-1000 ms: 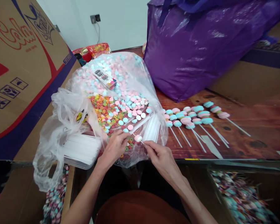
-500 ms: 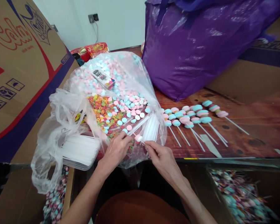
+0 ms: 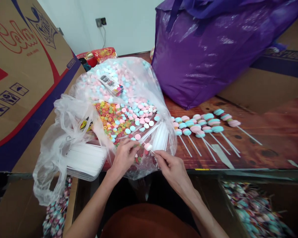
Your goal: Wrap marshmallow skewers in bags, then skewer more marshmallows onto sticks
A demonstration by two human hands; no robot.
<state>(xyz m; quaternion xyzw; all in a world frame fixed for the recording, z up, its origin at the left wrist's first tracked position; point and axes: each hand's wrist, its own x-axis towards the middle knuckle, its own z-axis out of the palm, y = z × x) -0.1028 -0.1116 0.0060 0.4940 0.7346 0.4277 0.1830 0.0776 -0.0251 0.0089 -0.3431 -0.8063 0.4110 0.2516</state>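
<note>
A big clear plastic bag (image 3: 64, 138) lies open on the table, full of pink, blue and white round candies (image 3: 139, 115) and small coloured ring candies (image 3: 111, 120). My right hand (image 3: 170, 165) pinches a thin white stick with one pink candy (image 3: 148, 146) on its tip. My left hand (image 3: 125, 155) rests at the bag's mouth, its fingertips pinched on a small ring candy next to that stick. Bundles of white sticks (image 3: 161, 137) lie inside the bag beside my hands.
Several finished candy skewers (image 3: 203, 125) lie in a row on the wooden table (image 3: 263, 145). A large purple bag (image 3: 208, 49) stands behind them. A printed cardboard box (image 3: 22, 66) is at left. Cartons of wrapped sweets (image 3: 253, 211) sit below the table edge.
My left fingertips have closed on a small ring candy and drawn closer to the stick. My right hand has kept the stick nearly still.
</note>
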